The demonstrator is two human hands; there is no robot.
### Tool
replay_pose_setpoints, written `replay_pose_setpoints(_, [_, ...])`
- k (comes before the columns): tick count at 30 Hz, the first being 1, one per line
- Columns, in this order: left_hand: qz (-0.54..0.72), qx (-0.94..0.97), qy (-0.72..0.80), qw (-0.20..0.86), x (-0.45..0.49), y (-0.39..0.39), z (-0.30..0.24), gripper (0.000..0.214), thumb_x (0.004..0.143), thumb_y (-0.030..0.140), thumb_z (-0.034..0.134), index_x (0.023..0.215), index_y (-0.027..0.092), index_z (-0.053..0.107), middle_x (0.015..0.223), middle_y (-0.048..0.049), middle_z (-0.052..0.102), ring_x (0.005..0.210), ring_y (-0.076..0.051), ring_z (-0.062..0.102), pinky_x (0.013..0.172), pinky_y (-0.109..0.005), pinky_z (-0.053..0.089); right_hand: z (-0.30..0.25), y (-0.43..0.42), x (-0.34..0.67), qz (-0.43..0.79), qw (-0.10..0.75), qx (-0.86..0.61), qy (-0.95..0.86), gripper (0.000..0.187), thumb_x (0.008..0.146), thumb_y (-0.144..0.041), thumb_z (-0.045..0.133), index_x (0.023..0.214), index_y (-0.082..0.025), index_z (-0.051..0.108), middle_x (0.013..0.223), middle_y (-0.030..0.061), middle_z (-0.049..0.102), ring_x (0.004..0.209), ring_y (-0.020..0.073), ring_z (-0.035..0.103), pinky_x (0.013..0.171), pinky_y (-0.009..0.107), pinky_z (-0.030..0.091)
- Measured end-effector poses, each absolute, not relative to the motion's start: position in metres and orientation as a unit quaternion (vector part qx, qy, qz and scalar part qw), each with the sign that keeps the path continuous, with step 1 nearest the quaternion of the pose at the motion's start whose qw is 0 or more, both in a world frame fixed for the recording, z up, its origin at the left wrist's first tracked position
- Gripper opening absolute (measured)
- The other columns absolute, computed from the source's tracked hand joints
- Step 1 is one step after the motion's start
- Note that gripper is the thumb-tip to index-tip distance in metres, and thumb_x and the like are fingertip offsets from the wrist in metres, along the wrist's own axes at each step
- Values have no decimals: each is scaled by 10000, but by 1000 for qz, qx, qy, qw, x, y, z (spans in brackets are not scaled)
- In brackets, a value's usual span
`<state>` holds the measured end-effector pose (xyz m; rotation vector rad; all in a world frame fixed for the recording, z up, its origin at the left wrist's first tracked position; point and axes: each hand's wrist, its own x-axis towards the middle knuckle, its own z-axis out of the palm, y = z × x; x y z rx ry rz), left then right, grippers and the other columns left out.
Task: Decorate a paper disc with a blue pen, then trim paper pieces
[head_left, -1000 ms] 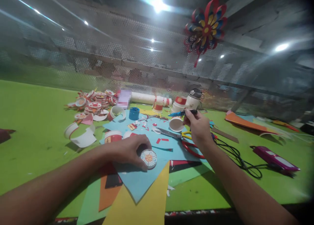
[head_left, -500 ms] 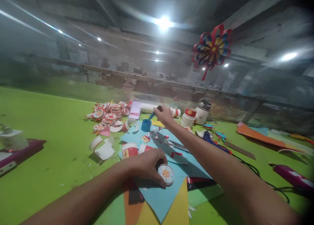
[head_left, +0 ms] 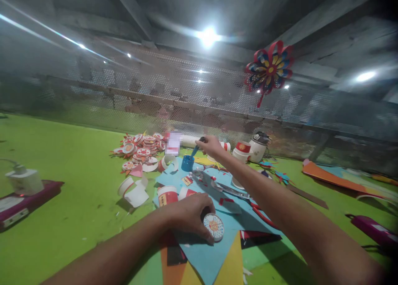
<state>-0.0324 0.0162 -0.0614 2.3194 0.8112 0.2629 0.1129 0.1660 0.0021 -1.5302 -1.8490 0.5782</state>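
My left hand (head_left: 189, 216) is closed on a small round cup piece with a patterned white and red face (head_left: 213, 226), pressing it onto a light blue paper sheet (head_left: 205, 252). My right hand (head_left: 210, 146) reaches far forward, pinching a thin blue-tipped brush (head_left: 196, 148) whose tip dips toward a small blue pot (head_left: 187, 163). Scissors with red handles (head_left: 230, 192) lie on the blue sheet under my right forearm.
A heap of cut red-and-white cup pieces (head_left: 139, 149) lies at the back left. White cups (head_left: 241, 151) and a bottle (head_left: 258, 146) stand behind the pot. Coloured papers (head_left: 332, 178) lie right. A white plug on a purple tool (head_left: 21, 189) sits far left. A paper flower (head_left: 269, 68) hangs above.
My right hand has moved from above the scissors forward and left to the blue pot, carrying the brush. The left hand has stayed on the round piece.
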Motion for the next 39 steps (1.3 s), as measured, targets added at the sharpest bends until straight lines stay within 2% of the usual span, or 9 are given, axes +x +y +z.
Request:
replay_pose_setpoints(9, [111, 886, 305, 331, -32, 19, -68, 623, 534, 466, 848, 1048, 204, 612, 1062, -49, 588, 933, -218, 549, 766, -291, 447, -4, 154, 123, 261, 284, -545, -745, 304, 934, -318, 594, 1190, -155, 593, 1174, 80, 632, 977, 205, 648, 822, 408, 556])
replay_pose_setpoints(16, [96, 885, 308, 336, -33, 18, -65, 645, 555, 491, 824, 1088, 203, 600, 1073, -53, 585, 937, -217, 550, 776, -304, 445, 20, 150, 135, 284, 277, -552, -733, 297, 935, -314, 594, 1185, -154, 594, 1162, 79, 635, 963, 199, 651, 811, 400, 560])
replay_pose_setpoints(21, [103, 889, 300, 331, -33, 19, -68, 642, 558, 491, 825, 1085, 203, 599, 1087, -57, 583, 943, -218, 550, 781, -301, 446, 24, 149, 135, 295, 348, -568, -685, 301, 937, -319, 591, 1189, -155, 591, 1163, 79, 634, 961, 199, 650, 808, 398, 560])
replay_pose_setpoints(28, [100, 892, 297, 325, -33, 19, -65, 624, 550, 479, 843, 1058, 200, 613, 1070, -54, 589, 939, -220, 562, 767, -286, 448, -4, 154, 119, 328, 464, -585, -578, 328, 937, -333, 587, 1217, -161, 579, 1198, 86, 621, 995, 212, 643, 830, 416, 554])
replay_pose_setpoints(33, [102, 886, 312, 327, -33, 19, -66, 654, 532, 492, 852, 1078, 221, 614, 1076, -42, 585, 941, -223, 561, 761, -283, 448, -13, 154, 132, 336, 507, -602, -517, 333, 935, -330, 590, 1223, -163, 576, 1210, 88, 615, 1008, 216, 639, 838, 422, 552])
replay_pose_setpoints(39, [109, 893, 300, 318, -32, 21, -69, 633, 536, 487, 853, 1051, 203, 617, 1062, -51, 587, 931, -219, 558, 754, -283, 446, 0, 139, 150, 326, 553, -592, -487, 322, 936, -326, 590, 1211, -160, 582, 1195, 86, 621, 993, 210, 643, 830, 415, 554])
